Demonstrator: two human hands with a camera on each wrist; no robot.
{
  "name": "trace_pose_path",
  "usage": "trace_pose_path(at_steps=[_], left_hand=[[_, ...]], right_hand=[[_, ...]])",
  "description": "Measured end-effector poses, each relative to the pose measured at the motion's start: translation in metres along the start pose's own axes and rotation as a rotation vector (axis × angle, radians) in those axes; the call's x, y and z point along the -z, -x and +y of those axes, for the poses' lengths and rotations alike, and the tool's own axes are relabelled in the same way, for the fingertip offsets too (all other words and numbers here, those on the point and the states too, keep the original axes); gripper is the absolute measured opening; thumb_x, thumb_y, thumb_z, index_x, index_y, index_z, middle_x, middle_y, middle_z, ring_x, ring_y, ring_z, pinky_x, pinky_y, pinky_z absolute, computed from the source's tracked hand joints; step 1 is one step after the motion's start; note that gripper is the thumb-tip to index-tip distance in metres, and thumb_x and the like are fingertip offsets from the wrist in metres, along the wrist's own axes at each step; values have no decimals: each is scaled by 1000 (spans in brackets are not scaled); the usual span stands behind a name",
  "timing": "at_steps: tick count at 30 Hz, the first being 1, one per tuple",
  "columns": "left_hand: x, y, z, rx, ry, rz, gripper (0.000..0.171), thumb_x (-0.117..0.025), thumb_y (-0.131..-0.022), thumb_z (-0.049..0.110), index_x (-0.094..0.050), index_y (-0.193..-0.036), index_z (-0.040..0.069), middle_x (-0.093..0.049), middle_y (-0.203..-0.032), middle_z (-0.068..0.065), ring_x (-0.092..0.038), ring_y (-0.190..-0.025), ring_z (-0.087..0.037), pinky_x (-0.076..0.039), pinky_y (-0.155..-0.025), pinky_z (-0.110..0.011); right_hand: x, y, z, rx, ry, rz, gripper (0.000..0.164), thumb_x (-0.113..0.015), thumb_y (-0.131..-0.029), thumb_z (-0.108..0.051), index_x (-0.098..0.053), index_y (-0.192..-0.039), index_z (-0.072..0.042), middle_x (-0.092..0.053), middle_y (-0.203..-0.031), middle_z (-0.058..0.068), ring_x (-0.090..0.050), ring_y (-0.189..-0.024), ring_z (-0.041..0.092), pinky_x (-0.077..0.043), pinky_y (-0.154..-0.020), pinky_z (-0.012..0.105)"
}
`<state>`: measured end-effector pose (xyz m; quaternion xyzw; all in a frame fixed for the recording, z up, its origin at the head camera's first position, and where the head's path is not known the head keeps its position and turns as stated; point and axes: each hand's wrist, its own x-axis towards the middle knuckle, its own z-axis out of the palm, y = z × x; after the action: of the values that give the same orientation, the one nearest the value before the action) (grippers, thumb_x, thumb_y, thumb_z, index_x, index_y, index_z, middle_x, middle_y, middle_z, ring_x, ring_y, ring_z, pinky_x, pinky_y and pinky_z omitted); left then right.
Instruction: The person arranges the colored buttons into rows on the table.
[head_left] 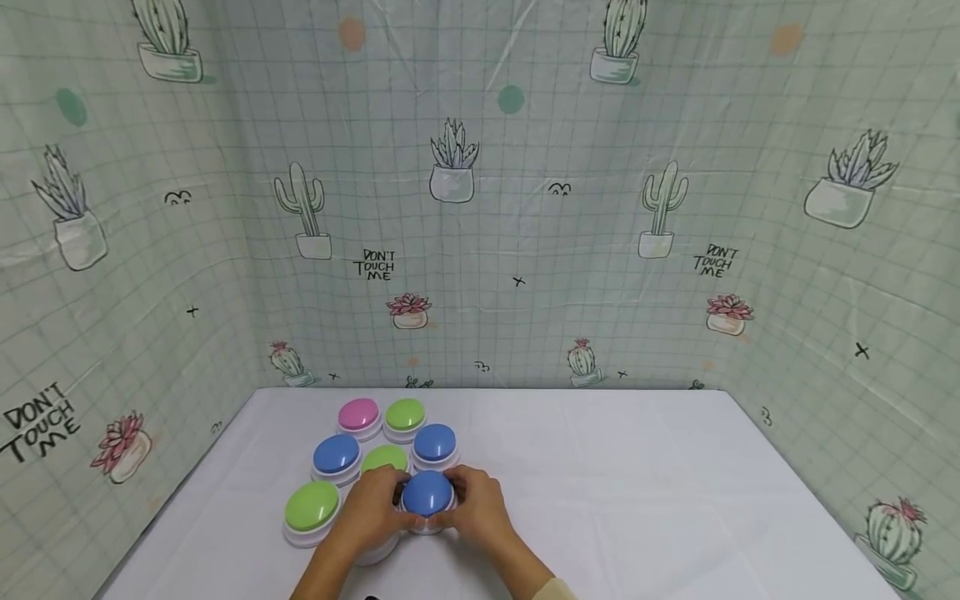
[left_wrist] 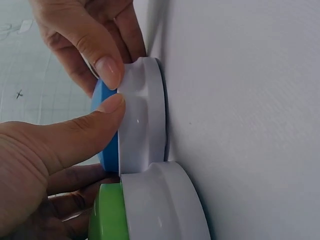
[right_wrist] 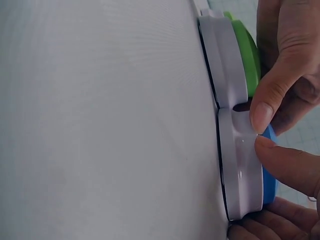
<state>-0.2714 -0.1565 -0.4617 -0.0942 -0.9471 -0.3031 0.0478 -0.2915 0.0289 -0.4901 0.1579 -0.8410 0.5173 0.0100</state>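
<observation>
A blue dome push button on a round white base (head_left: 427, 493) rests on the table at the front of a cluster of similar buttons. My left hand (head_left: 375, 508) grips its left side and my right hand (head_left: 478, 507) grips its right side. Both thumbs lie against the near side of the base, their tips close together. In the left wrist view, a green button (left_wrist: 107, 215) stands against the blue one, beside my left hand. From the head view, my left hand and forearm cover most of that green button, leaving part of its white base (head_left: 378, 552) visible.
Further buttons stand close by: a large green one (head_left: 312, 506), a blue one (head_left: 337, 454), a pink one (head_left: 358, 414), a green one (head_left: 405, 414), another blue one (head_left: 435, 442) and a middle green one (head_left: 385, 458). White cloth covers the table (head_left: 637, 500); a cactus-print curtain (head_left: 517, 225) surrounds it.
</observation>
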Motion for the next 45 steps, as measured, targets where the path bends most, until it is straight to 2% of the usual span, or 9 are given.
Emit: trace_pose_path(at_steps=[7,16,23,30,45], left_hand=[[2,-1,5,13,5,-4,60,-100,-64,19,-74,-112,-6,-71,-96,-8,-66,-94,-26,-57,-89,-53],[1,-4,7,22,1,-14,57,-100,-65,19,-74,-111,-5,-72,-97,-8,-66,-93,-25,-58,-88,-52],[1,-5,10,32,13,-15,58,-99,-67,17,-73,-113,-6,-66,-89,-3,-57,-84,-17,-54,-78,-41],[-2,-7,14,17,20,-31,57,-99,-69,17,-73,-114,-6,-59,-83,-1,-51,-79,-16,-48,-70,-34],[-10,-11,19,21,22,-13,61,-98,-71,20,-71,-119,-7,-61,-86,-2,-52,-81,-17,-50,-72,-36]], right_hand=[[2,0,0,5,-40,-10,58,-95,-63,8,-70,-115,8,-75,-115,26,-72,-113,40,-56,-102,53],[4,-1,1,-19,-39,-9,60,-94,-63,7,-70,-118,8,-75,-116,24,-71,-114,39,-54,-105,56],[9,-3,-2,-30,-34,-12,61,-96,-63,5,-70,-118,8,-76,-115,23,-72,-114,38,-53,-106,56],[15,-4,1,-66,-39,-14,61,-96,-64,5,-70,-119,8,-75,-116,24,-72,-114,39,-55,-104,54],[29,-8,4,-70,-93,-38,59,-95,-64,9,-70,-118,9,-75,-115,25,-72,-113,41,-57,-102,53]])
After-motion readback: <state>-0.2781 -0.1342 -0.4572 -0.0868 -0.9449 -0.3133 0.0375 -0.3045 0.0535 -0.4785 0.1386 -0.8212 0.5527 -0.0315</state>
